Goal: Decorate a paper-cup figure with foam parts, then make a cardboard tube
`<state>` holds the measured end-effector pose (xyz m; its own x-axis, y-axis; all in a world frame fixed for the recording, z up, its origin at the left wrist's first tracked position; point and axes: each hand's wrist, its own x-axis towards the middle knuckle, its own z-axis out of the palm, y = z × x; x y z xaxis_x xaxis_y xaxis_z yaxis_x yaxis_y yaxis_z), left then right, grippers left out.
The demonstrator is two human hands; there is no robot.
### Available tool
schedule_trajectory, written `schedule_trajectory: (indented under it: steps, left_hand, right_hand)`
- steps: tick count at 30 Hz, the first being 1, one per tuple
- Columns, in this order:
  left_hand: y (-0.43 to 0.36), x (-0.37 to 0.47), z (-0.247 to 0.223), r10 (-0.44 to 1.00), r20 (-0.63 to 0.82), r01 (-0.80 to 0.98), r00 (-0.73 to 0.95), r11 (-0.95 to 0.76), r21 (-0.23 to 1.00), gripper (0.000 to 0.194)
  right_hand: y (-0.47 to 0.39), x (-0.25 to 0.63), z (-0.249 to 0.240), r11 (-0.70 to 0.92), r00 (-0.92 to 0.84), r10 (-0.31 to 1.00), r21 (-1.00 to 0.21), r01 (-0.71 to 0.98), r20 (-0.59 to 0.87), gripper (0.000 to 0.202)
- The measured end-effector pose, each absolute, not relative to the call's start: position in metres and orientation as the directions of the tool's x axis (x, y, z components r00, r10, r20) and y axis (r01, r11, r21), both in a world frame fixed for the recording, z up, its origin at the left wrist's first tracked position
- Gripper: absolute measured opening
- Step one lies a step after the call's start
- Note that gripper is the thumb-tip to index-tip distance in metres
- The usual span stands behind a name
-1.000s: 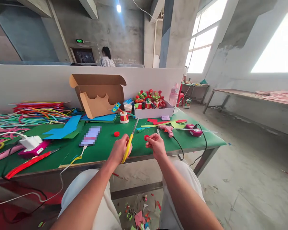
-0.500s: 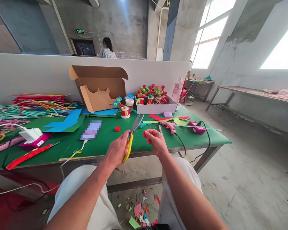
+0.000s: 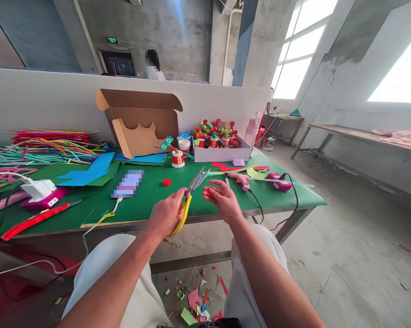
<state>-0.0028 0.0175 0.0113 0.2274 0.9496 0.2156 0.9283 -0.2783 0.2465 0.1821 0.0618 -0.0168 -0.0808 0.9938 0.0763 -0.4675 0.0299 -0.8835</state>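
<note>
My left hand point(image 3: 167, 213) is closed round the yellow handles of a pair of scissors point(image 3: 194, 183), whose parted blades point up and away over the table edge. To its right, my right hand point(image 3: 223, 200) pinches a small red piece point(image 3: 208, 192), partly covered by the fingers; it looks like a round paper cut-out. The blades are close to that piece but apart from it. Beyond the scissors, a red disc point(image 3: 166, 182) lies on the green tabletop point(image 3: 151, 200). Farther back stands a red and white paper cup point(image 3: 178, 159) with a blue strip and coiled pipe cleaners attached.
A white box point(image 3: 222, 154) of finished cup figures stands at the back, beside an open cardboard box point(image 3: 144, 123). A pink glue gun point(image 3: 240, 179) with its cord lies right. Pipe cleaners point(image 3: 51, 143), a phone point(image 3: 128, 184) and a red-handled knife point(image 3: 38, 221) are left.
The scissor blades have spread wider. My right hand's fingers have shifted on the red piece, with the index finger now stretched toward the blades. The view has moved slightly.
</note>
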Motion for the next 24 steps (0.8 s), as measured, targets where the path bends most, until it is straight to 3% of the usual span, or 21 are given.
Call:
schedule_trajectory:
  steps: [6,19,24]
  left_hand:
    - [0.018,-0.002,0.01,0.956,0.189,0.939,0.226,-0.265,0.217,0.044]
    - [0.017,0.006,0.004,0.951,0.149,0.937,0.271,-0.296,0.185,0.05]
    - [0.016,0.008,0.003,0.948,0.152,0.938,0.28,-0.304,0.168,0.048]
  right_hand:
    - [0.06,0.182,-0.016,-0.003,-0.083,0.996,-0.917,-0.398,0.033,0.037]
    - [0.064,0.181,-0.023,0.004,-0.108,0.992,-0.854,-0.52,0.07,0.043]
    - [0.064,0.182,-0.022,-0.043,-0.131,0.991,-0.873,-0.486,0.025,0.04]
